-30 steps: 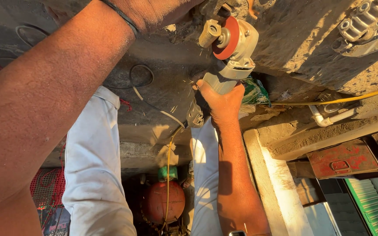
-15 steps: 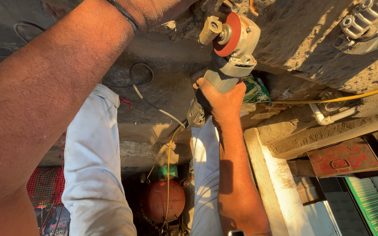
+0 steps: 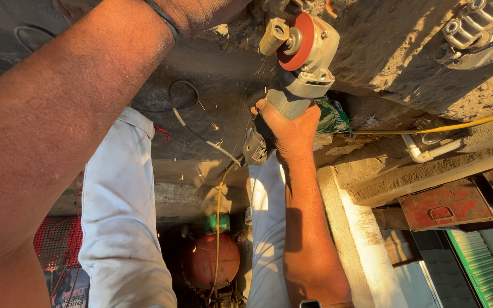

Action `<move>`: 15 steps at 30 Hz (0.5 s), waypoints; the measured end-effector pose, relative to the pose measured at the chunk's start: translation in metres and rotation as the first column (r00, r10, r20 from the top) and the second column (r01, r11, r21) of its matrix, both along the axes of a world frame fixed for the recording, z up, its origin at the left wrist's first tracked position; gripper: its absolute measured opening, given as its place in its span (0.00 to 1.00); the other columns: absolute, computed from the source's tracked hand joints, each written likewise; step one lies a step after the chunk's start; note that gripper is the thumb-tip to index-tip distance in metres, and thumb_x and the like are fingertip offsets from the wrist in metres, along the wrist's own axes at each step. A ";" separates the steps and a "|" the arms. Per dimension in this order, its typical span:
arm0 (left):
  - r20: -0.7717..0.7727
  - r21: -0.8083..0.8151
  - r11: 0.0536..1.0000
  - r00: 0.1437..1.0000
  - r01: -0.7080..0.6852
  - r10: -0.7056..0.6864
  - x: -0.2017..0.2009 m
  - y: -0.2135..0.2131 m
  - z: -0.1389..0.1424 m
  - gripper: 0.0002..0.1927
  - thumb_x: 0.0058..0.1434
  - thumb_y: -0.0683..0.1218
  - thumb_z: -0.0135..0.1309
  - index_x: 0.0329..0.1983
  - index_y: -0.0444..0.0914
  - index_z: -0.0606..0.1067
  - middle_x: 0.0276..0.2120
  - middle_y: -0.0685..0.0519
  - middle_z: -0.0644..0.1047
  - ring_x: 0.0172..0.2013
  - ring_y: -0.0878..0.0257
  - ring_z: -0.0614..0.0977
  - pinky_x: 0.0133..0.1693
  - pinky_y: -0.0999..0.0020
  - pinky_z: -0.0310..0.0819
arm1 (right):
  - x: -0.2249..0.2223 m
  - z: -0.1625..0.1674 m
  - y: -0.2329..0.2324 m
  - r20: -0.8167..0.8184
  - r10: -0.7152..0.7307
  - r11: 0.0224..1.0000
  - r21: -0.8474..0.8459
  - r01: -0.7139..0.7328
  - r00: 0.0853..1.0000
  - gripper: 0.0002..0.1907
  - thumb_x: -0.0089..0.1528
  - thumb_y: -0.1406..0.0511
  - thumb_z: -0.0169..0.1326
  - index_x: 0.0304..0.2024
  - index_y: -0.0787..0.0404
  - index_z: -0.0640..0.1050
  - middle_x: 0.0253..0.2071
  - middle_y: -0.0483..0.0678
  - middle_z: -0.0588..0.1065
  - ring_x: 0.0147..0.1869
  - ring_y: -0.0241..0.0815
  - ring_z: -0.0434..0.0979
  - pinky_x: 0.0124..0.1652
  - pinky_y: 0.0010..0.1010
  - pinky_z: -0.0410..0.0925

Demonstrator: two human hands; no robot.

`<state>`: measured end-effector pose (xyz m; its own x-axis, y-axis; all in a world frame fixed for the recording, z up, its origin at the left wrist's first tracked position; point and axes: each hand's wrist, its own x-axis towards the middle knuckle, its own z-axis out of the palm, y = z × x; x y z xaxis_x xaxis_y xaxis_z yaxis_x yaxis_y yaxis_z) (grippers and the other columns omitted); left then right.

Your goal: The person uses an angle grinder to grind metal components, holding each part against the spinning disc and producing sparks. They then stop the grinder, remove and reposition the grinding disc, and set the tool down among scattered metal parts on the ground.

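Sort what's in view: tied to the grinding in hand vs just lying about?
In use:
right hand gripping the angle grinder
red disc, sparks flying
left hand, mostly out of frame, by the workpiece
grinder's cable

Lying about:
orange gas cylinder
red metal box
yellow hose
white pipe

Right hand [image 3: 291,128] clenched, arm extended — left hand [image 3: 201,11] mostly out of frame.

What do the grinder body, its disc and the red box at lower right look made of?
Angle grinder body: dull grey cast metal, probably, dusty and worn. Disc: red abrasive or fibre face, matte, sparks nearby. Red box: painted sheet metal, chipped and rusty. Right hand grips the grinder.
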<state>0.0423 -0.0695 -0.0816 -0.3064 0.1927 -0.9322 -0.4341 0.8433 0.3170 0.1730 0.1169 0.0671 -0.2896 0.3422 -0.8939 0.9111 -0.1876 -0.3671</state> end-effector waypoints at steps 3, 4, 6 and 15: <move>0.011 0.012 0.999 0.999 -0.031 0.031 0.001 -0.001 -0.003 0.35 0.66 0.73 0.49 0.46 0.36 0.78 0.26 0.46 0.78 0.26 0.61 0.83 0.22 0.65 0.78 | 0.000 0.000 0.000 -0.040 -0.006 1.000 -0.014 0.006 0.999 0.16 0.51 0.69 0.66 0.41 0.69 0.79 0.35 0.51 0.80 0.35 0.40 0.83 0.39 0.30 0.77; 0.016 0.016 0.999 0.999 -0.043 0.043 0.002 -0.002 -0.004 0.34 0.65 0.72 0.49 0.45 0.36 0.78 0.26 0.46 0.78 0.26 0.62 0.83 0.23 0.65 0.78 | 0.000 0.000 0.001 -0.027 0.007 1.000 -0.009 -0.007 1.000 0.16 0.51 0.69 0.67 0.40 0.69 0.79 0.35 0.51 0.80 0.35 0.40 0.83 0.38 0.30 0.76; 0.005 0.042 0.998 0.999 -0.040 0.040 0.003 -0.003 -0.005 0.34 0.66 0.72 0.50 0.45 0.36 0.78 0.26 0.47 0.78 0.26 0.63 0.82 0.23 0.65 0.78 | 0.001 -0.001 0.002 -0.003 0.029 1.000 -0.001 -0.029 1.000 0.16 0.51 0.69 0.67 0.40 0.69 0.80 0.35 0.51 0.81 0.35 0.40 0.84 0.38 0.29 0.76; 0.004 -0.100 0.993 0.998 -0.063 0.064 0.012 -0.007 -0.008 0.31 0.67 0.69 0.51 0.45 0.36 0.77 0.25 0.47 0.77 0.22 0.65 0.79 0.20 0.67 0.74 | 0.007 -0.001 0.002 -0.001 0.003 1.000 0.019 -0.003 1.000 0.21 0.49 0.67 0.69 0.42 0.68 0.79 0.37 0.51 0.79 0.36 0.39 0.81 0.39 0.30 0.75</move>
<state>0.0544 -0.0766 -0.0900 -0.3083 0.0789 -0.9480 -0.4897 0.8412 0.2293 0.1796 0.1188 0.0658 -0.2917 0.3585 -0.8868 0.9112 -0.1777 -0.3716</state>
